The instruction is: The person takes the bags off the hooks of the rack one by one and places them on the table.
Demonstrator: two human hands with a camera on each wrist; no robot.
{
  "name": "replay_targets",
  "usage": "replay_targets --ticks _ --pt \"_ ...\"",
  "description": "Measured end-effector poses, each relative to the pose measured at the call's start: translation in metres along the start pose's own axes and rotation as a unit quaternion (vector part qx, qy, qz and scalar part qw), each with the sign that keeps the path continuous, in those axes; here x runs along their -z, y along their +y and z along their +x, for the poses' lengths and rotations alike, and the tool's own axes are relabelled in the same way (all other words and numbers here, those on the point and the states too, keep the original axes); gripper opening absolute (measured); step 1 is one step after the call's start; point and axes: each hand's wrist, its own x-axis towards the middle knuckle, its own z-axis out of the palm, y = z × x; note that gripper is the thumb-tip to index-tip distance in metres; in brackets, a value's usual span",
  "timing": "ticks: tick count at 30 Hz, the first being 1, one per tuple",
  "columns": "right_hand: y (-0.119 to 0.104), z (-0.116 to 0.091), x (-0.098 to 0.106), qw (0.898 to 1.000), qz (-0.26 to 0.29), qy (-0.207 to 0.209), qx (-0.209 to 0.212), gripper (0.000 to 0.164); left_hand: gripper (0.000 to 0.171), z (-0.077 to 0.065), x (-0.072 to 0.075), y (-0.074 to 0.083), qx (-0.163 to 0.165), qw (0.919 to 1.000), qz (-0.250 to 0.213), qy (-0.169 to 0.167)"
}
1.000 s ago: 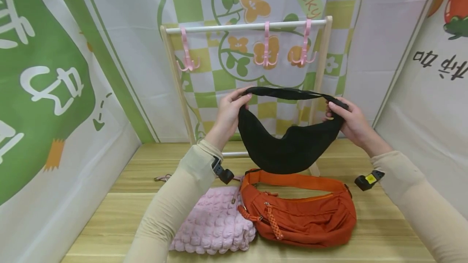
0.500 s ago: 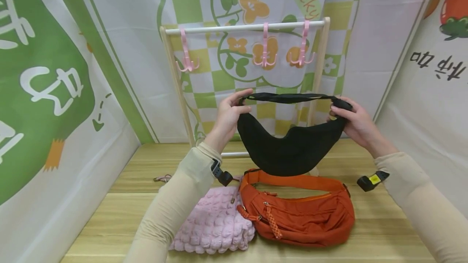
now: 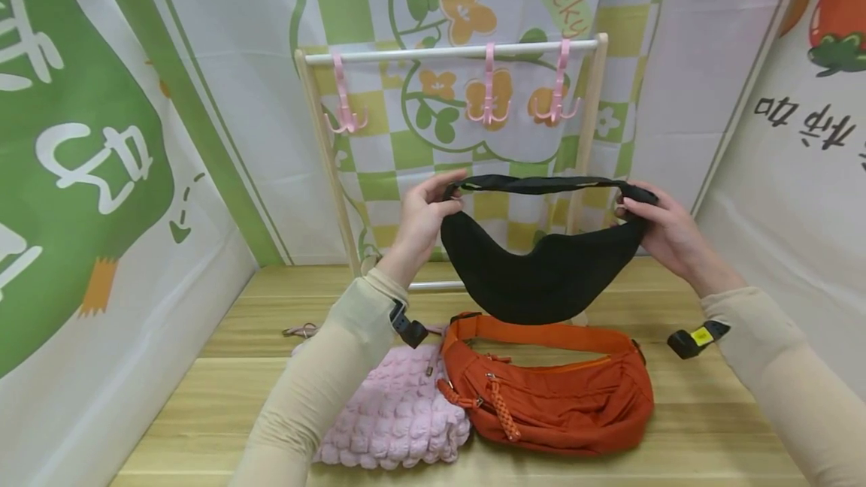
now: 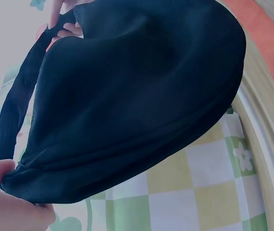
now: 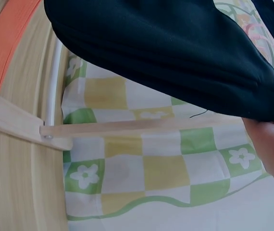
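Note:
A black crescent-shaped shoulder bag (image 3: 541, 280) hangs between my two hands in the head view, raised above the table. My left hand (image 3: 422, 220) pinches its left end, where the strap (image 3: 534, 184) meets the body. At the right end my right hand (image 3: 670, 228) grips the other strap joint, thumb on top. The strap stretches nearly level between the hands, with the bag body sagging below. In the left wrist view the bag's plain dark side (image 4: 137, 86) fills most of the picture. Its lower seam (image 5: 175, 89) shows in the right wrist view.
Behind the bag stands a rack with a white bar (image 3: 419, 55) and wooden posts. Pink hooks (image 3: 489, 89) hang from the bar. An orange waist bag (image 3: 561, 404) and a pink puffy bag (image 3: 399, 412) lie side by side on the wooden table (image 3: 223, 389).
My right hand has moved slightly right and down, drawing the strap straighter. My left hand has shifted its fingers on the left end and sits slightly lower. The bags on the table stay put.

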Motion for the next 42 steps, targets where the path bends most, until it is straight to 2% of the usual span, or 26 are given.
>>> replay_targets --ticks 13,20,28,37,42 --pt "-0.004 -0.01 0.001 0.999 -0.044 0.012 0.002 0.025 0.036 -0.002 0.008 -0.002 -0.014 0.9998 -0.012 -0.006" --pt "-0.003 -0.015 0.003 0.993 -0.106 0.058 0.004 0.028 0.032 -0.003 0.01 -0.006 -0.015 0.9999 0.001 -0.008" --pt "-0.006 -0.02 0.004 0.988 -0.135 0.075 0.011 0.029 0.028 -0.005 0.01 -0.009 0.025 0.9996 -0.008 -0.014" --pt "-0.008 -0.026 0.002 0.981 -0.165 0.098 0.015 0.026 0.03 -0.008 0.005 -0.016 0.044 0.9986 -0.006 -0.027" --pt "-0.008 -0.028 0.003 0.979 -0.173 0.107 0.021 0.023 0.032 -0.01 0.003 -0.018 0.038 0.9987 0.011 -0.032"
